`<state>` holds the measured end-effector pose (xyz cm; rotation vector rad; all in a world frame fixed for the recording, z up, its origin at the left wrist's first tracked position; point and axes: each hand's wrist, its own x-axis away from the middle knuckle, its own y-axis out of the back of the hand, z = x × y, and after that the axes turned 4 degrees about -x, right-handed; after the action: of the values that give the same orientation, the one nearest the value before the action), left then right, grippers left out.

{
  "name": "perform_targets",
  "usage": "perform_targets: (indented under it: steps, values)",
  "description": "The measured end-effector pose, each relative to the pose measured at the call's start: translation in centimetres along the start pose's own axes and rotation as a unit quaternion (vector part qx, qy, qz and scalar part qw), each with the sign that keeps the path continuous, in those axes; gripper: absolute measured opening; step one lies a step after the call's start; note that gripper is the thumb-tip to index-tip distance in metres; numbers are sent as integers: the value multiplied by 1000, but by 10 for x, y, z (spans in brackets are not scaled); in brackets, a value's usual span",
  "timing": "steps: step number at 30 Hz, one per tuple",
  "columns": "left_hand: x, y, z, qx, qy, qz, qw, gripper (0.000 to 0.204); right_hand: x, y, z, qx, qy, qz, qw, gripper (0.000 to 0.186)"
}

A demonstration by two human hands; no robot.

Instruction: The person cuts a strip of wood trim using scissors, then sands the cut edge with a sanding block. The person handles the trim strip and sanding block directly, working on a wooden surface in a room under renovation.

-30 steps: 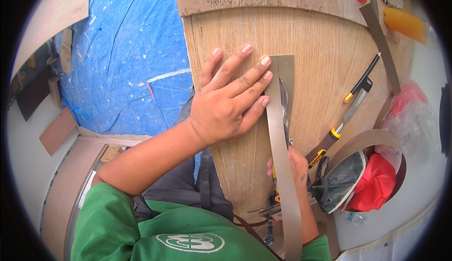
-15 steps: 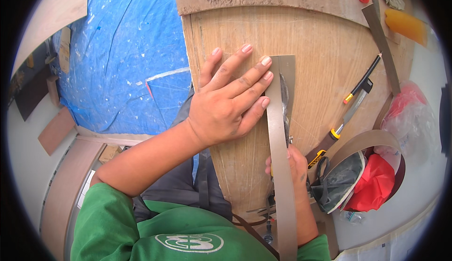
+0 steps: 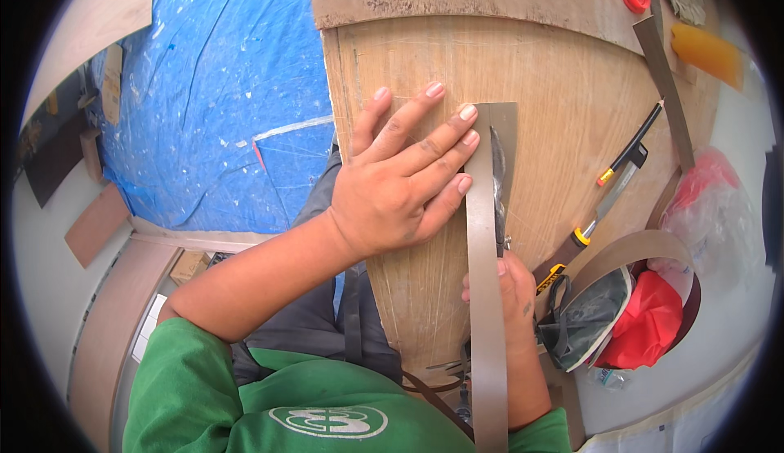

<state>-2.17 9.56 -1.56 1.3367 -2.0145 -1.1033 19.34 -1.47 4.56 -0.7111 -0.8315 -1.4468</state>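
1. Blue plastic sheeting [image 3: 204, 102] covers the floor at the person's left, and a wooden board [image 3: 563, 110] with pale grain fills the middle of the head view.
2. On this board lies a long grey-brown strip [image 3: 483, 232]. Its long axis runs from the person's body straight away, toward the far edge of the board.
3. The left hand [image 3: 400, 183] lies flat on the board, fingers spread, and the fingertips press the left edge of the strip near its far end.
4. The right hand [image 3: 510, 290] is closed around the handle of a scissors-like tool; its dark blade [image 3: 497, 175] lies along the strip, pointing away. The right hand is nearer to the body, and the strip passes over it.
5. At the right, a pen [image 3: 629, 147] and a utility knife [image 3: 600, 212] lie well apart from the strip.
6. A grey pouch [image 3: 592, 322] stands open beside a red bag [image 3: 649, 330]; what is inside the pouch I cannot tell.
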Motion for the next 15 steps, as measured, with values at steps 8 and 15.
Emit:
perform_targets:
  steps: [8,15]
  values:
    - [-1,7,1,-17,-10,31,999,44,-3,7,-31,-26,-21,-8,999,53]
    - [1,-2,0,-3,1,-3,1000,42,-5,15,-34,-19,-56,8,998,43]
